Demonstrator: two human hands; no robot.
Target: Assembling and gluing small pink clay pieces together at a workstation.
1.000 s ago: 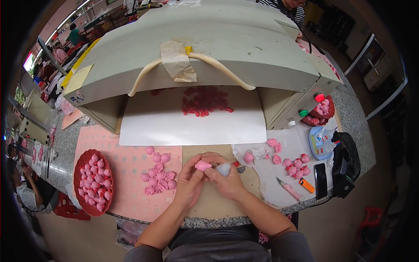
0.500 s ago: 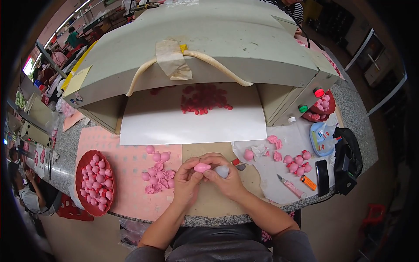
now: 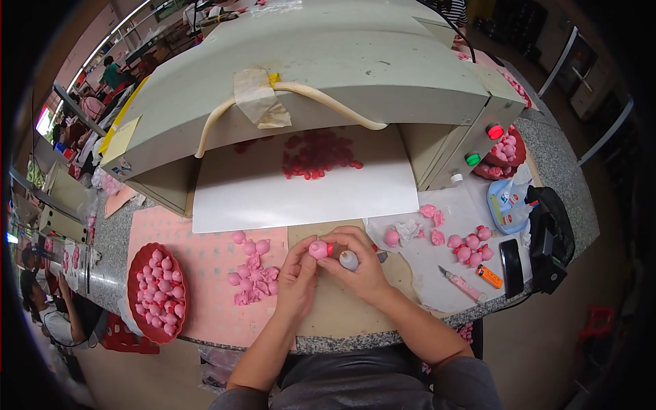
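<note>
Over the middle of the workbench my two hands meet at a small rounded pink piece (image 3: 318,249) with a knob. My left hand (image 3: 296,272) pinches it between thumb and fingers. A red part (image 3: 331,249) sits against its right side, by the fingertips of my right hand (image 3: 365,275); whether the two are joined, I cannot tell. That same right hand also keeps a small translucent bottle (image 3: 349,260) tucked in its grip. Left of my hands, loose pink balls and crumpled pink pieces (image 3: 252,292) lie on a pink sheet (image 3: 208,273).
A scalloped red bowl (image 3: 182,301) full of pink pieces stands at left. Ahead is a grey machine (image 3: 328,58) with red pieces (image 3: 318,156) inside on white paper. At right lie a pink cluster (image 3: 470,247), a knife-like tool (image 3: 461,283), an orange lighter (image 3: 489,277) and a phone (image 3: 511,268).
The pink piece has turned from lying sideways to showing its rounded, knobbed face. A red part now shows beside it. The bottle has tipped more upright in my right hand.
</note>
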